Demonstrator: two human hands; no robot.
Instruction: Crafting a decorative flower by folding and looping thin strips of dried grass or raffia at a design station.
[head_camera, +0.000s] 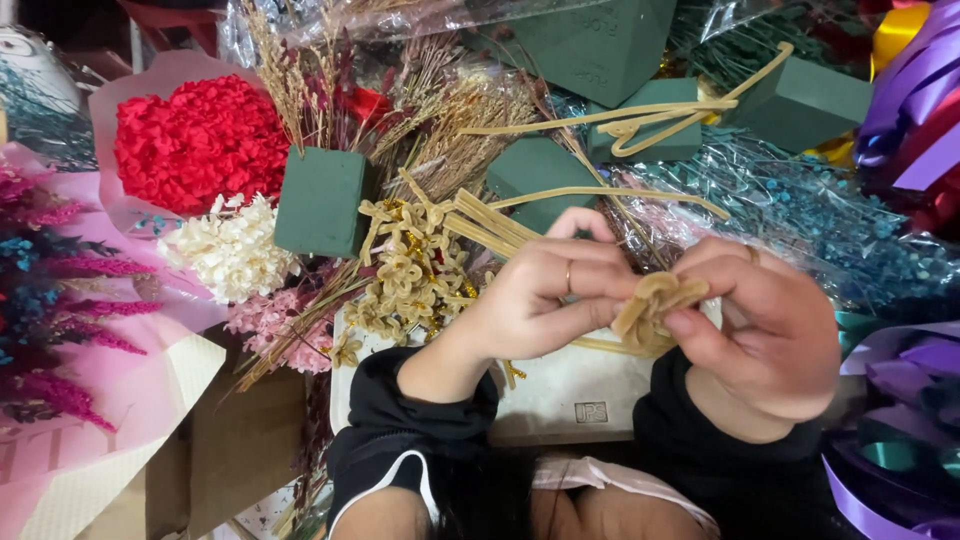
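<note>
Together, the left hand (535, 300) and right hand (765, 325) pinch a looped tan fuzzy stem (655, 305) between their fingertips (its tails trail toward ten o'clock). Finished tan loops (410, 275) lie at nine o'clock, beside a green foam block (322, 202).

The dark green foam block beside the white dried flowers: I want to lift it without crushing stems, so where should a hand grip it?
Grip the green foam block by its flat left and right sides, from above: its top face is bare, while dried grasses crowd behind.
</note>
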